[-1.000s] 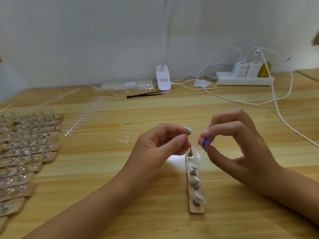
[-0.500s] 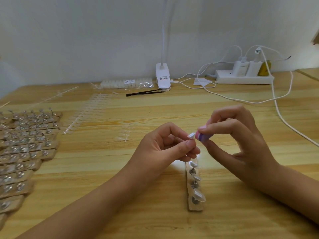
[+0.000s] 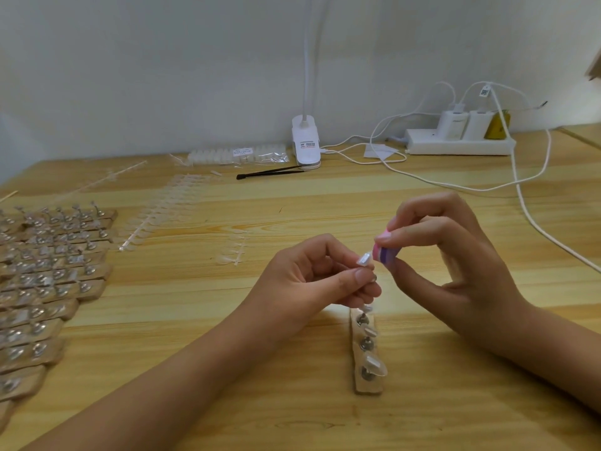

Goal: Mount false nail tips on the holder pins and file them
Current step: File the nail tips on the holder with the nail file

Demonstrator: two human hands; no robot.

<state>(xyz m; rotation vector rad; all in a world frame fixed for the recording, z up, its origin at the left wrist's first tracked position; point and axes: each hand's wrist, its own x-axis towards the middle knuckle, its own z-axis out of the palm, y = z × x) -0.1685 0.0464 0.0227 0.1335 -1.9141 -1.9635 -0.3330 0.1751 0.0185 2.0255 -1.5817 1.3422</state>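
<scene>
Left hand (image 3: 312, 281) pinches the stem beneath a clear plastic false nail tip (image 3: 365, 258), raised above the brown cardboard holder strip (image 3: 367, 384) on the wooden tabletop (image 3: 325, 206). Right hand (image 3: 455, 265) pinches a pink-and-purple file block (image 3: 386, 254) set against the tip. 3 tips sit mounted on the strip. Loaded strips (image 3: 42, 281) lie far left. Clear racks of unmounted tips (image 3: 156, 219) remain, so work appears partway done.

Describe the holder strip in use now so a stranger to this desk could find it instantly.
On the wooden table, look just beneath the left hand and right hand. One tan holder strip lies there lengthwise. Unlike the strips overlapped at the table's left edge, it lies alone.
</scene>
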